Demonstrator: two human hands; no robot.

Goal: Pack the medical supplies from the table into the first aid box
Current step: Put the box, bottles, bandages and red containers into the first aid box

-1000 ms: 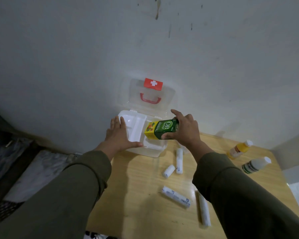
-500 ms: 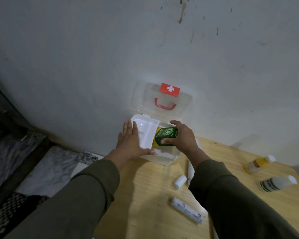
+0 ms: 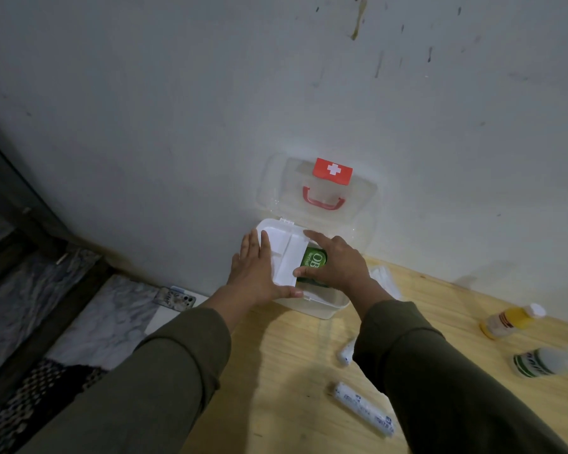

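The white first aid box [image 3: 322, 306] stands open at the table's far left corner, its clear lid [image 3: 318, 191] with red cross and red handle leaning on the wall. My right hand [image 3: 336, 263] grips a green carton [image 3: 315, 259] low inside the box's right part, beside the white inner tray [image 3: 284, 253]. My left hand [image 3: 259, 273] lies flat on the box's left side, thumb along its front rim. Two white bandage rolls [image 3: 363, 404] [image 3: 346, 352] lie on the table near my right sleeve.
A yellow bottle [image 3: 509, 321] and a white bottle with a green label [image 3: 548, 360] lie at the right of the wooden table [image 3: 286, 371]. A clear packet [image 3: 386, 280] lies right of the box. A phone [image 3: 174, 298] rests on the floor to the left.
My right hand has lowered the green carton from above the box down into it. My left hand stayed on the box. The view shifted left.
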